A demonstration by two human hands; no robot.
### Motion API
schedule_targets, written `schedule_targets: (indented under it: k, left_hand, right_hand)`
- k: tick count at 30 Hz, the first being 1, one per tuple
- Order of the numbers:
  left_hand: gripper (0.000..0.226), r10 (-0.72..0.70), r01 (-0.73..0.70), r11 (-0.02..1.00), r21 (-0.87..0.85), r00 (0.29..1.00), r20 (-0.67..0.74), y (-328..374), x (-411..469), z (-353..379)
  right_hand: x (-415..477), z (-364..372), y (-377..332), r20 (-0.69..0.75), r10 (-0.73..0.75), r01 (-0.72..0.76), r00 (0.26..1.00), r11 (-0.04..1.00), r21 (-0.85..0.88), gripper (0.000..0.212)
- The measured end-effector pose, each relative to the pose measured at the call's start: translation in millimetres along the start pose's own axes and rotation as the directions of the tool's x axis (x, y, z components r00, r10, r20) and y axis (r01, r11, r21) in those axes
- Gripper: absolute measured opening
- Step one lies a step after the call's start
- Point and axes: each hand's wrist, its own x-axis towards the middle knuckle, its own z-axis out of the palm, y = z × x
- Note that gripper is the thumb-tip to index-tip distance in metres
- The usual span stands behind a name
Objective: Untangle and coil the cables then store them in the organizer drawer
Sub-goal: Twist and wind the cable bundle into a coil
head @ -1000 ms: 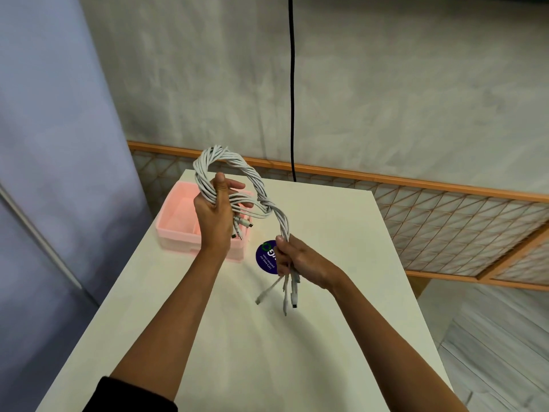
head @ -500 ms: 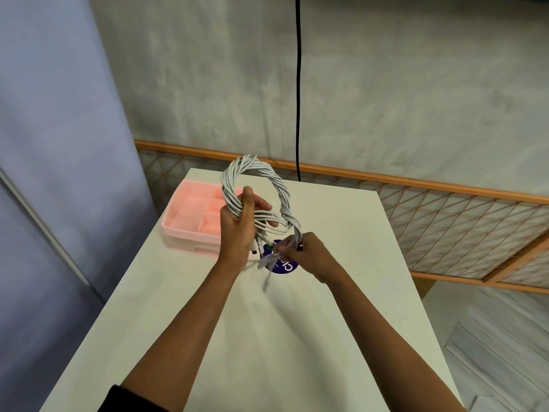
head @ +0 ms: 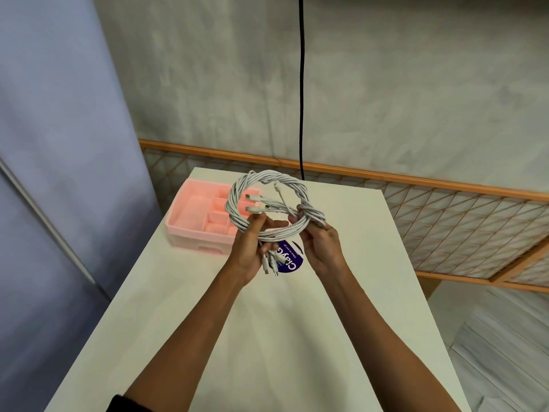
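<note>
A bundle of white cables (head: 269, 178), twisted together into one round coil, is held up above the white table (head: 267, 337). My left hand (head: 252, 248) grips the coil's lower left side, and my right hand (head: 322, 248) grips its lower right. Several plug ends stick across the middle of the ring, and others hang below my left hand. The pink organizer drawer (head: 194, 217) sits on the table's far left, open, with several empty compartments; the coil hides part of its right side.
A round purple sticker (head: 292, 261) lies on the table under my hands. A black cord (head: 301, 84) hangs down the grey wall behind the table. A wooden lattice screen (head: 445, 221) runs along the back and right. The floor drops away on the right.
The long twisted loop has been folded into a tighter round coil. My right hand moved from the dangling ends up to the coil's right side, and both hands came closer together.
</note>
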Motion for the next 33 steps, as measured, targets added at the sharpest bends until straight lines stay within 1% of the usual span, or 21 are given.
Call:
schedule_targets:
  k: [2, 3, 6, 7, 9, 10, 11, 12, 13, 15, 16, 18, 19, 21, 23, 25, 26, 28, 30, 32, 33]
  left_hand:
    - [0.019, -0.01, 0.01, 1.0, 0.016, 1.0, 0.029, 1.4, 1.2, -0.6]
    - [0.021, -0.005, 0.004, 1.0, 0.031, 0.999, 0.051, 1.5, 2.8, -3.3]
    - [0.028, 0.008, -0.027, 0.993, 0.117, 0.987, 0.163, 1.9, 4.9, -8.7]
    - [0.029, -0.005, -0.02, 0.99, 0.14, 0.984, 0.176, 0.7, 5.8, -9.4]
    - [0.03, -0.06, 0.032, 0.988, 0.149, 0.981, 0.187, -1.4, 5.8, -11.6]
    - [0.033, -0.076, 0.044, 0.987, 0.155, 0.975, 0.21, -2.6, 6.0, -13.1]
    - [0.04, -0.089, 0.047, 0.983, 0.175, 0.966, 0.241, -3.6, 6.7, -15.4]
    - [0.046, -0.101, 0.042, 0.978, 0.206, 0.953, 0.284, -4.1, 7.4, -17.1]
    - [0.047, -0.1, 0.021, 0.973, 0.231, 0.938, 0.333, -2.8, 6.0, -16.9]
    - [0.037, -0.096, 0.003, 0.972, 0.236, 0.919, 0.382, -1.7, 5.0, -18.0]
    - [0.034, -0.104, 0.014, 0.973, 0.23, 0.917, 0.385, -0.1, 4.0, -18.2]
    - [0.031, -0.053, -0.025, 0.98, 0.199, 0.925, 0.376, 4.3, 3.1, -18.9]
    - [0.029, -0.005, -0.078, 0.975, 0.21, 0.931, 0.366, 7.0, 1.8, -18.1]
    - [0.023, 0.086, -0.203, 0.936, 0.286, 0.923, 0.375, 11.8, -1.1, -14.7]
    - [0.012, 0.102, -0.229, 0.919, 0.322, 0.925, 0.367, 10.9, -2.0, -11.8]
    - [0.012, 0.101, -0.244, 0.902, 0.356, 0.922, 0.375, 6.4, -1.9, -9.3]
    - [0.011, 0.112, -0.257, 0.893, 0.369, 0.922, 0.37, 3.5, -1.6, -7.8]
    - [0.009, 0.159, -0.28, 0.894, 0.35, 0.928, 0.337, -2.2, 0.2, -4.0]
    - [0.019, 0.199, -0.295, 0.891, 0.346, 0.937, 0.286, -6.4, 1.5, -1.0]
    - [0.027, 0.233, -0.306, 0.9, 0.31, 0.94, 0.251, -7.8, 2.3, -0.8]
    - [0.032, 0.236, -0.296, 0.911, 0.289, 0.945, 0.225, -6.4, 2.6, -1.6]
  right_hand:
    - [0.3, 1.4, -2.0, 0.04, 0.081, -0.083, 0.996, 0.996, 0.044, 0.024]
    - [0.8, -0.3, -1.5, 0.06, 0.108, -0.11, 0.992, 0.993, 0.031, 0.021]
    - [1.2, -8.5, 3.7, 0.095, 0.175, -0.166, 0.98, 0.981, -0.096, 0.009]
    - [2.1, -11.0, 5.6, 0.125, 0.187, -0.171, 0.974, 0.977, -0.131, 0.016]
    - [4.6, -14.0, 8.0, 0.195, 0.211, -0.183, 0.958, 0.971, -0.152, 0.053]
    - [4.4, -13.4, 7.0, 0.212, 0.22, -0.189, 0.952, 0.97, -0.154, 0.066]
    - [3.6, -12.9, 5.6, 0.222, 0.224, -0.191, 0.949, 0.969, -0.157, 0.072]
    - [4.7, -13.7, 5.4, 0.234, 0.22, -0.183, 0.947, 0.968, -0.172, 0.074]
    - [4.4, -13.4, 4.4, 0.25, 0.226, -0.185, 0.942, 0.966, -0.179, 0.072]
    - [0.6, -10.5, 0.9, 0.266, 0.216, -0.171, 0.939, 0.969, -0.181, 0.056]
    - [-0.2, -10.8, 0.6, 0.273, 0.203, -0.153, 0.94, 0.969, -0.192, 0.049]
    - [-2.4, -10.3, -1.9, 0.279, 0.187, -0.12, 0.942, 0.963, -0.241, 0.039]
    - [-3.6, -10.2, -5.1, 0.278, 0.178, -0.099, 0.944, 0.956, -0.275, 0.034]
    - [-1.3, -15.2, -13.4, 0.318, 0.201, -0.061, 0.927, 0.914, -0.401, 0.036]
    - [2.4, -21.5, -27.9, 0.358, 0.294, -0.033, 0.886, 0.81, -0.585, 0.038]
    - [6.6, -28.6, -41.7, 0.349, 0.348, 0.019, 0.87, 0.684, -0.729, 0.034]
    - [7.4, -29.7, -47.4, 0.349, 0.347, 0.041, 0.871, 0.655, -0.755, 0.031]
    - [5.1, -27.2, -53.8, 0.377, 0.328, 0.06, 0.866, 0.681, -0.729, 0.028]
    - [2.5, -23.2, -53.6, 0.411, 0.282, 0.093, 0.867, 0.719, -0.689, 0.03]
    - [1.0, -24.3, -49.9, 0.431, 0.231, 0.148, 0.872, 0.716, -0.683, 0.037]
    - [0.4, -27.5, -48.9, 0.434, 0.238, 0.148, 0.869, 0.712, -0.687, 0.042]
